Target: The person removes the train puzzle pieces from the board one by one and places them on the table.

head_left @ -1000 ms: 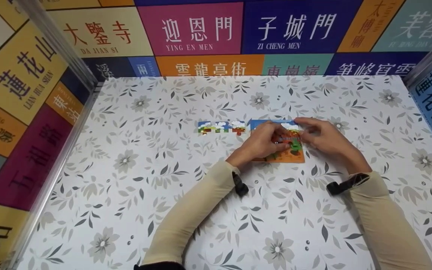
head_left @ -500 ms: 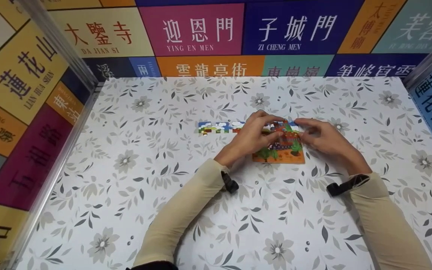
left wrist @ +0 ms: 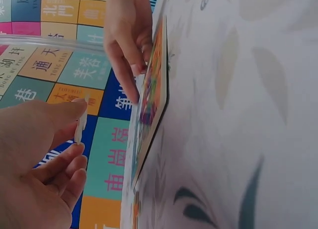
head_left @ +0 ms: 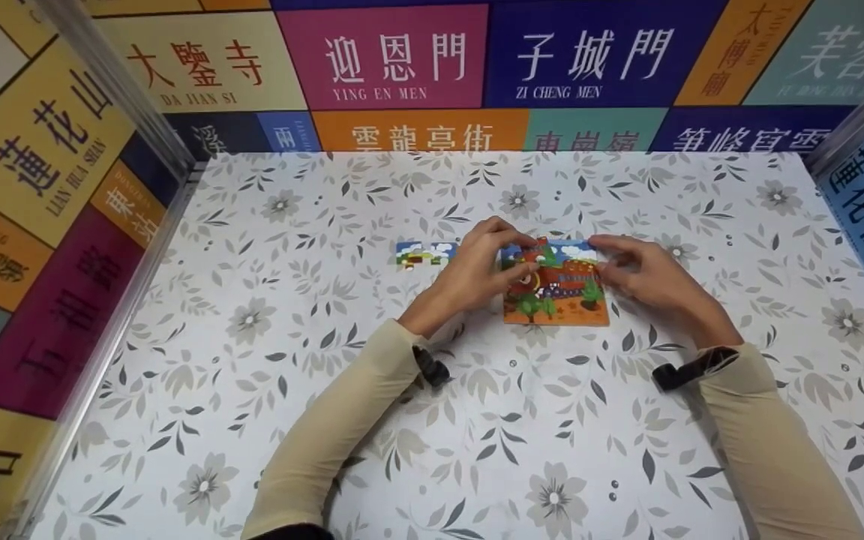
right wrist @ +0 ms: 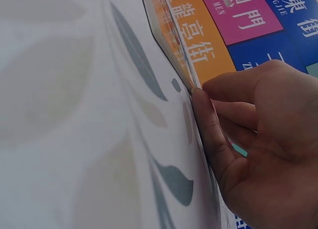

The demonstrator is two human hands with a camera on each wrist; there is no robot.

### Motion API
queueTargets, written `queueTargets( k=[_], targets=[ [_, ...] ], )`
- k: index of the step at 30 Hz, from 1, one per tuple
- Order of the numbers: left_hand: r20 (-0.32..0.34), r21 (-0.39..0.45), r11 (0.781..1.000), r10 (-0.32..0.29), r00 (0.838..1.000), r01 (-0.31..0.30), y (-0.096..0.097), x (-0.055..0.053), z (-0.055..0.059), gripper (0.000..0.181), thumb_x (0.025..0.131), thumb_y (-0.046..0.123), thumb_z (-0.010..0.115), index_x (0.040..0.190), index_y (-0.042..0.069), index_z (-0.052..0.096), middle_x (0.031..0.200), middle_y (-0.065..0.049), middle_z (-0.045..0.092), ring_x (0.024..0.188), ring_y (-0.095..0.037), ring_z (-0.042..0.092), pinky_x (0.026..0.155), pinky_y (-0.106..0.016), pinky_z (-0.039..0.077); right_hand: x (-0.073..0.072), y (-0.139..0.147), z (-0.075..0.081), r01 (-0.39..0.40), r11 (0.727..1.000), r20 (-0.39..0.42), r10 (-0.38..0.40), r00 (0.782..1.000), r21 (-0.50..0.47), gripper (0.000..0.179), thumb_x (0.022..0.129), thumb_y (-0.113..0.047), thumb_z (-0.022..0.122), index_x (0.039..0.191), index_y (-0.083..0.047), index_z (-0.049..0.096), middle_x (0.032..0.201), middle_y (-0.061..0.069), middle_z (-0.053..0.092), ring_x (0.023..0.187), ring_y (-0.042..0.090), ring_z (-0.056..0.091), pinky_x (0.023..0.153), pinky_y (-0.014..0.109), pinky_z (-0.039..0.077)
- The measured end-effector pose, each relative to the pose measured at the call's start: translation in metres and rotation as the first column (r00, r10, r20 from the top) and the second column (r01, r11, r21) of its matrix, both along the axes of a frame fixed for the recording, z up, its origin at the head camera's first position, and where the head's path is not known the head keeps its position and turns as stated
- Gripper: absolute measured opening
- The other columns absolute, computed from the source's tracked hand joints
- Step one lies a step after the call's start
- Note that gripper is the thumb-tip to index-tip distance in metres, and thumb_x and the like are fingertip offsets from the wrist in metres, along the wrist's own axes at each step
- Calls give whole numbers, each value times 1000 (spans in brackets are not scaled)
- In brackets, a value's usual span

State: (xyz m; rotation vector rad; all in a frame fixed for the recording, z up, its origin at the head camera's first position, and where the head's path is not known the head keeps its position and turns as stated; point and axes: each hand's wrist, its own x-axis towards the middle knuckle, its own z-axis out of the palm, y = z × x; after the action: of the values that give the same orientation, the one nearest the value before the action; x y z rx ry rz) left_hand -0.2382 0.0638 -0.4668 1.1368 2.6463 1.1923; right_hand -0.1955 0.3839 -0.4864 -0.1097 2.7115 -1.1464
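A square jigsaw puzzle (head_left: 559, 300) with a red train picture lies flat on the table, light-edged in the left wrist view. Over its upper left part, my left hand (head_left: 473, 262) pinches a small puzzle piece (left wrist: 81, 123) between thumb and fingertips. That view shows the piece raised clear of the puzzle, standing on edge. My right hand (head_left: 649, 277) holds the puzzle at its upper right corner, thumb (right wrist: 211, 132) and index finger against the rim. Left of the puzzle lies a row of loose pieces (head_left: 421, 253) with sky and clouds, partly hidden behind my left hand.
White cloth with grey flowers and leaves covers the table (head_left: 267, 420). Coloured panels (head_left: 394, 67) with large characters stand along its back and sides. Both wrists carry black straps with small cameras.
My left hand has moved left with the puzzle piece, from the puzzle's middle towards its upper left, uncovering more of the train picture. My right hand keeps its place at the corner.
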Motion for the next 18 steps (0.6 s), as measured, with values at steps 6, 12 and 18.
queueTargets(
  k=[6,12,18],
  targets=[
    [-14,-17,1000,8,1000,-8,-14,0,-3,35,105,34,74,134,16,76,126,-5,66,120,-27,62,100,-37,52,0,1,-1,-44,997,-39,41,998,-70,55,107,-18,69,160,-14,55,117,23,74,81,14,66,62,24,55],
    [10,4,1000,16,1000,-16,-32,0,-9,34,103,32,77,132,13,76,124,-6,66,114,-25,65,98,-34,56,1,0,-2,-17,1000,-34,17,999,-5,63,102,-33,79,159,-24,56,134,11,70,104,14,65,77,20,51],
    [10,11,998,56,998,-56,-50,-3,-12,33,100,29,81,126,10,78,122,-6,69,112,-23,67,99,-36,56,2,-2,-2,-14,1000,-17,14,1000,-1,70,99,-38,82,162,-24,53,148,9,64,114,23,64,83,18,49]
  ],
)
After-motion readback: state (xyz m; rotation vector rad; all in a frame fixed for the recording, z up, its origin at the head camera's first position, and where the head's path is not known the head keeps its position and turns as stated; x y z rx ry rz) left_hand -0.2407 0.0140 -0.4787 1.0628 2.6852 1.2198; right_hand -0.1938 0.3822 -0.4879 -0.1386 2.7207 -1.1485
